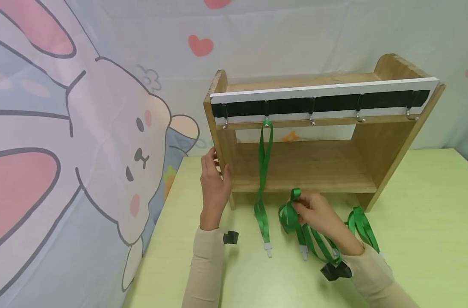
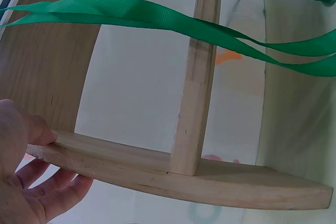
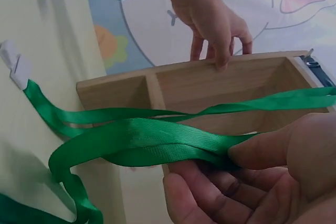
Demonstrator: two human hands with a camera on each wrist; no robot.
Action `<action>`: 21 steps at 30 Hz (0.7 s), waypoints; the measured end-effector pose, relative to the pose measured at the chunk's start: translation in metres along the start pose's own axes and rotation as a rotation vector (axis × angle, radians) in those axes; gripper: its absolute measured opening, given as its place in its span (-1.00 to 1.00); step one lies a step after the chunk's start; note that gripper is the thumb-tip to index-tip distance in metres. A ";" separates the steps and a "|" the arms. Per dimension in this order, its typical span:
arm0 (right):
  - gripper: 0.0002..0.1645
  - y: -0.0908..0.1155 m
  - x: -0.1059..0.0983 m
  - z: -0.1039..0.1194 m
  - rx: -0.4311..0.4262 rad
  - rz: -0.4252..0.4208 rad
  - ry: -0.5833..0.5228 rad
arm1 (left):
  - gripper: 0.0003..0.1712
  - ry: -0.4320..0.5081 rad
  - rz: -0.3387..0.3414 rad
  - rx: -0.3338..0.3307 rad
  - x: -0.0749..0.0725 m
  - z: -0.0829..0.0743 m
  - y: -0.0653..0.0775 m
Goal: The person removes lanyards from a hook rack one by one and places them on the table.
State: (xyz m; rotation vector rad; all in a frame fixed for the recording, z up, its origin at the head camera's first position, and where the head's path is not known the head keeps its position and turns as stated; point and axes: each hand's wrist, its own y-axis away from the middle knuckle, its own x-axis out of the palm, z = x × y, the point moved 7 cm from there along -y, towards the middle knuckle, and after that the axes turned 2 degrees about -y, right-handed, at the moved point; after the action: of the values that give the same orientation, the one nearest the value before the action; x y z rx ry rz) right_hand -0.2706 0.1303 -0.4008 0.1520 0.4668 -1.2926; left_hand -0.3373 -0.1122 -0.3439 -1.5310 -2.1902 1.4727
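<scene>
Lanyard point(image 1: 289, 217), green and bunched, is pinched in our right hand point(image 1: 314, 211) before the wooden rack point(image 1: 326, 167), above the counter point(image 1: 430, 205); our left hand point(image 1: 214, 184) grips the rack's side. Loose loops could snag neighbouring lanyards point(image 1: 359, 216). We cannot tell whose clip point(image 1: 304, 252) hangs below; our right sleeve point(image 1: 372, 273) hides some ribbon.

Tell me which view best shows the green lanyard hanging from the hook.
The head view: the hanging lanyard shows whole there, from its hook down to its white clip. The left wrist view shows only a middle stretch, closer; the right wrist view shows clip and strap but cuts off the top.
</scene>
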 end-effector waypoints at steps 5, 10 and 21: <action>-0.82 -0.001 0.008 -0.011 0.049 0.041 -0.016 | -0.42 0.001 0.012 0.001 -0.002 0.000 0.001; -0.81 -0.003 0.010 -0.022 0.086 0.045 0.053 | -0.41 0.000 0.005 0.004 -0.003 0.000 0.000; -0.70 -0.006 0.015 -0.041 0.119 0.035 0.187 | -0.42 0.006 -0.005 0.021 -0.004 0.000 -0.001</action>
State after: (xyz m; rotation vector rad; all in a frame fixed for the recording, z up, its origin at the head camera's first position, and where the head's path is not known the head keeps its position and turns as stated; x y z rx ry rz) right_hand -0.2838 0.1301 -0.4424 0.3818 0.5439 -1.2777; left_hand -0.3361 -0.1151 -0.3420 -1.5206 -2.1670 1.4830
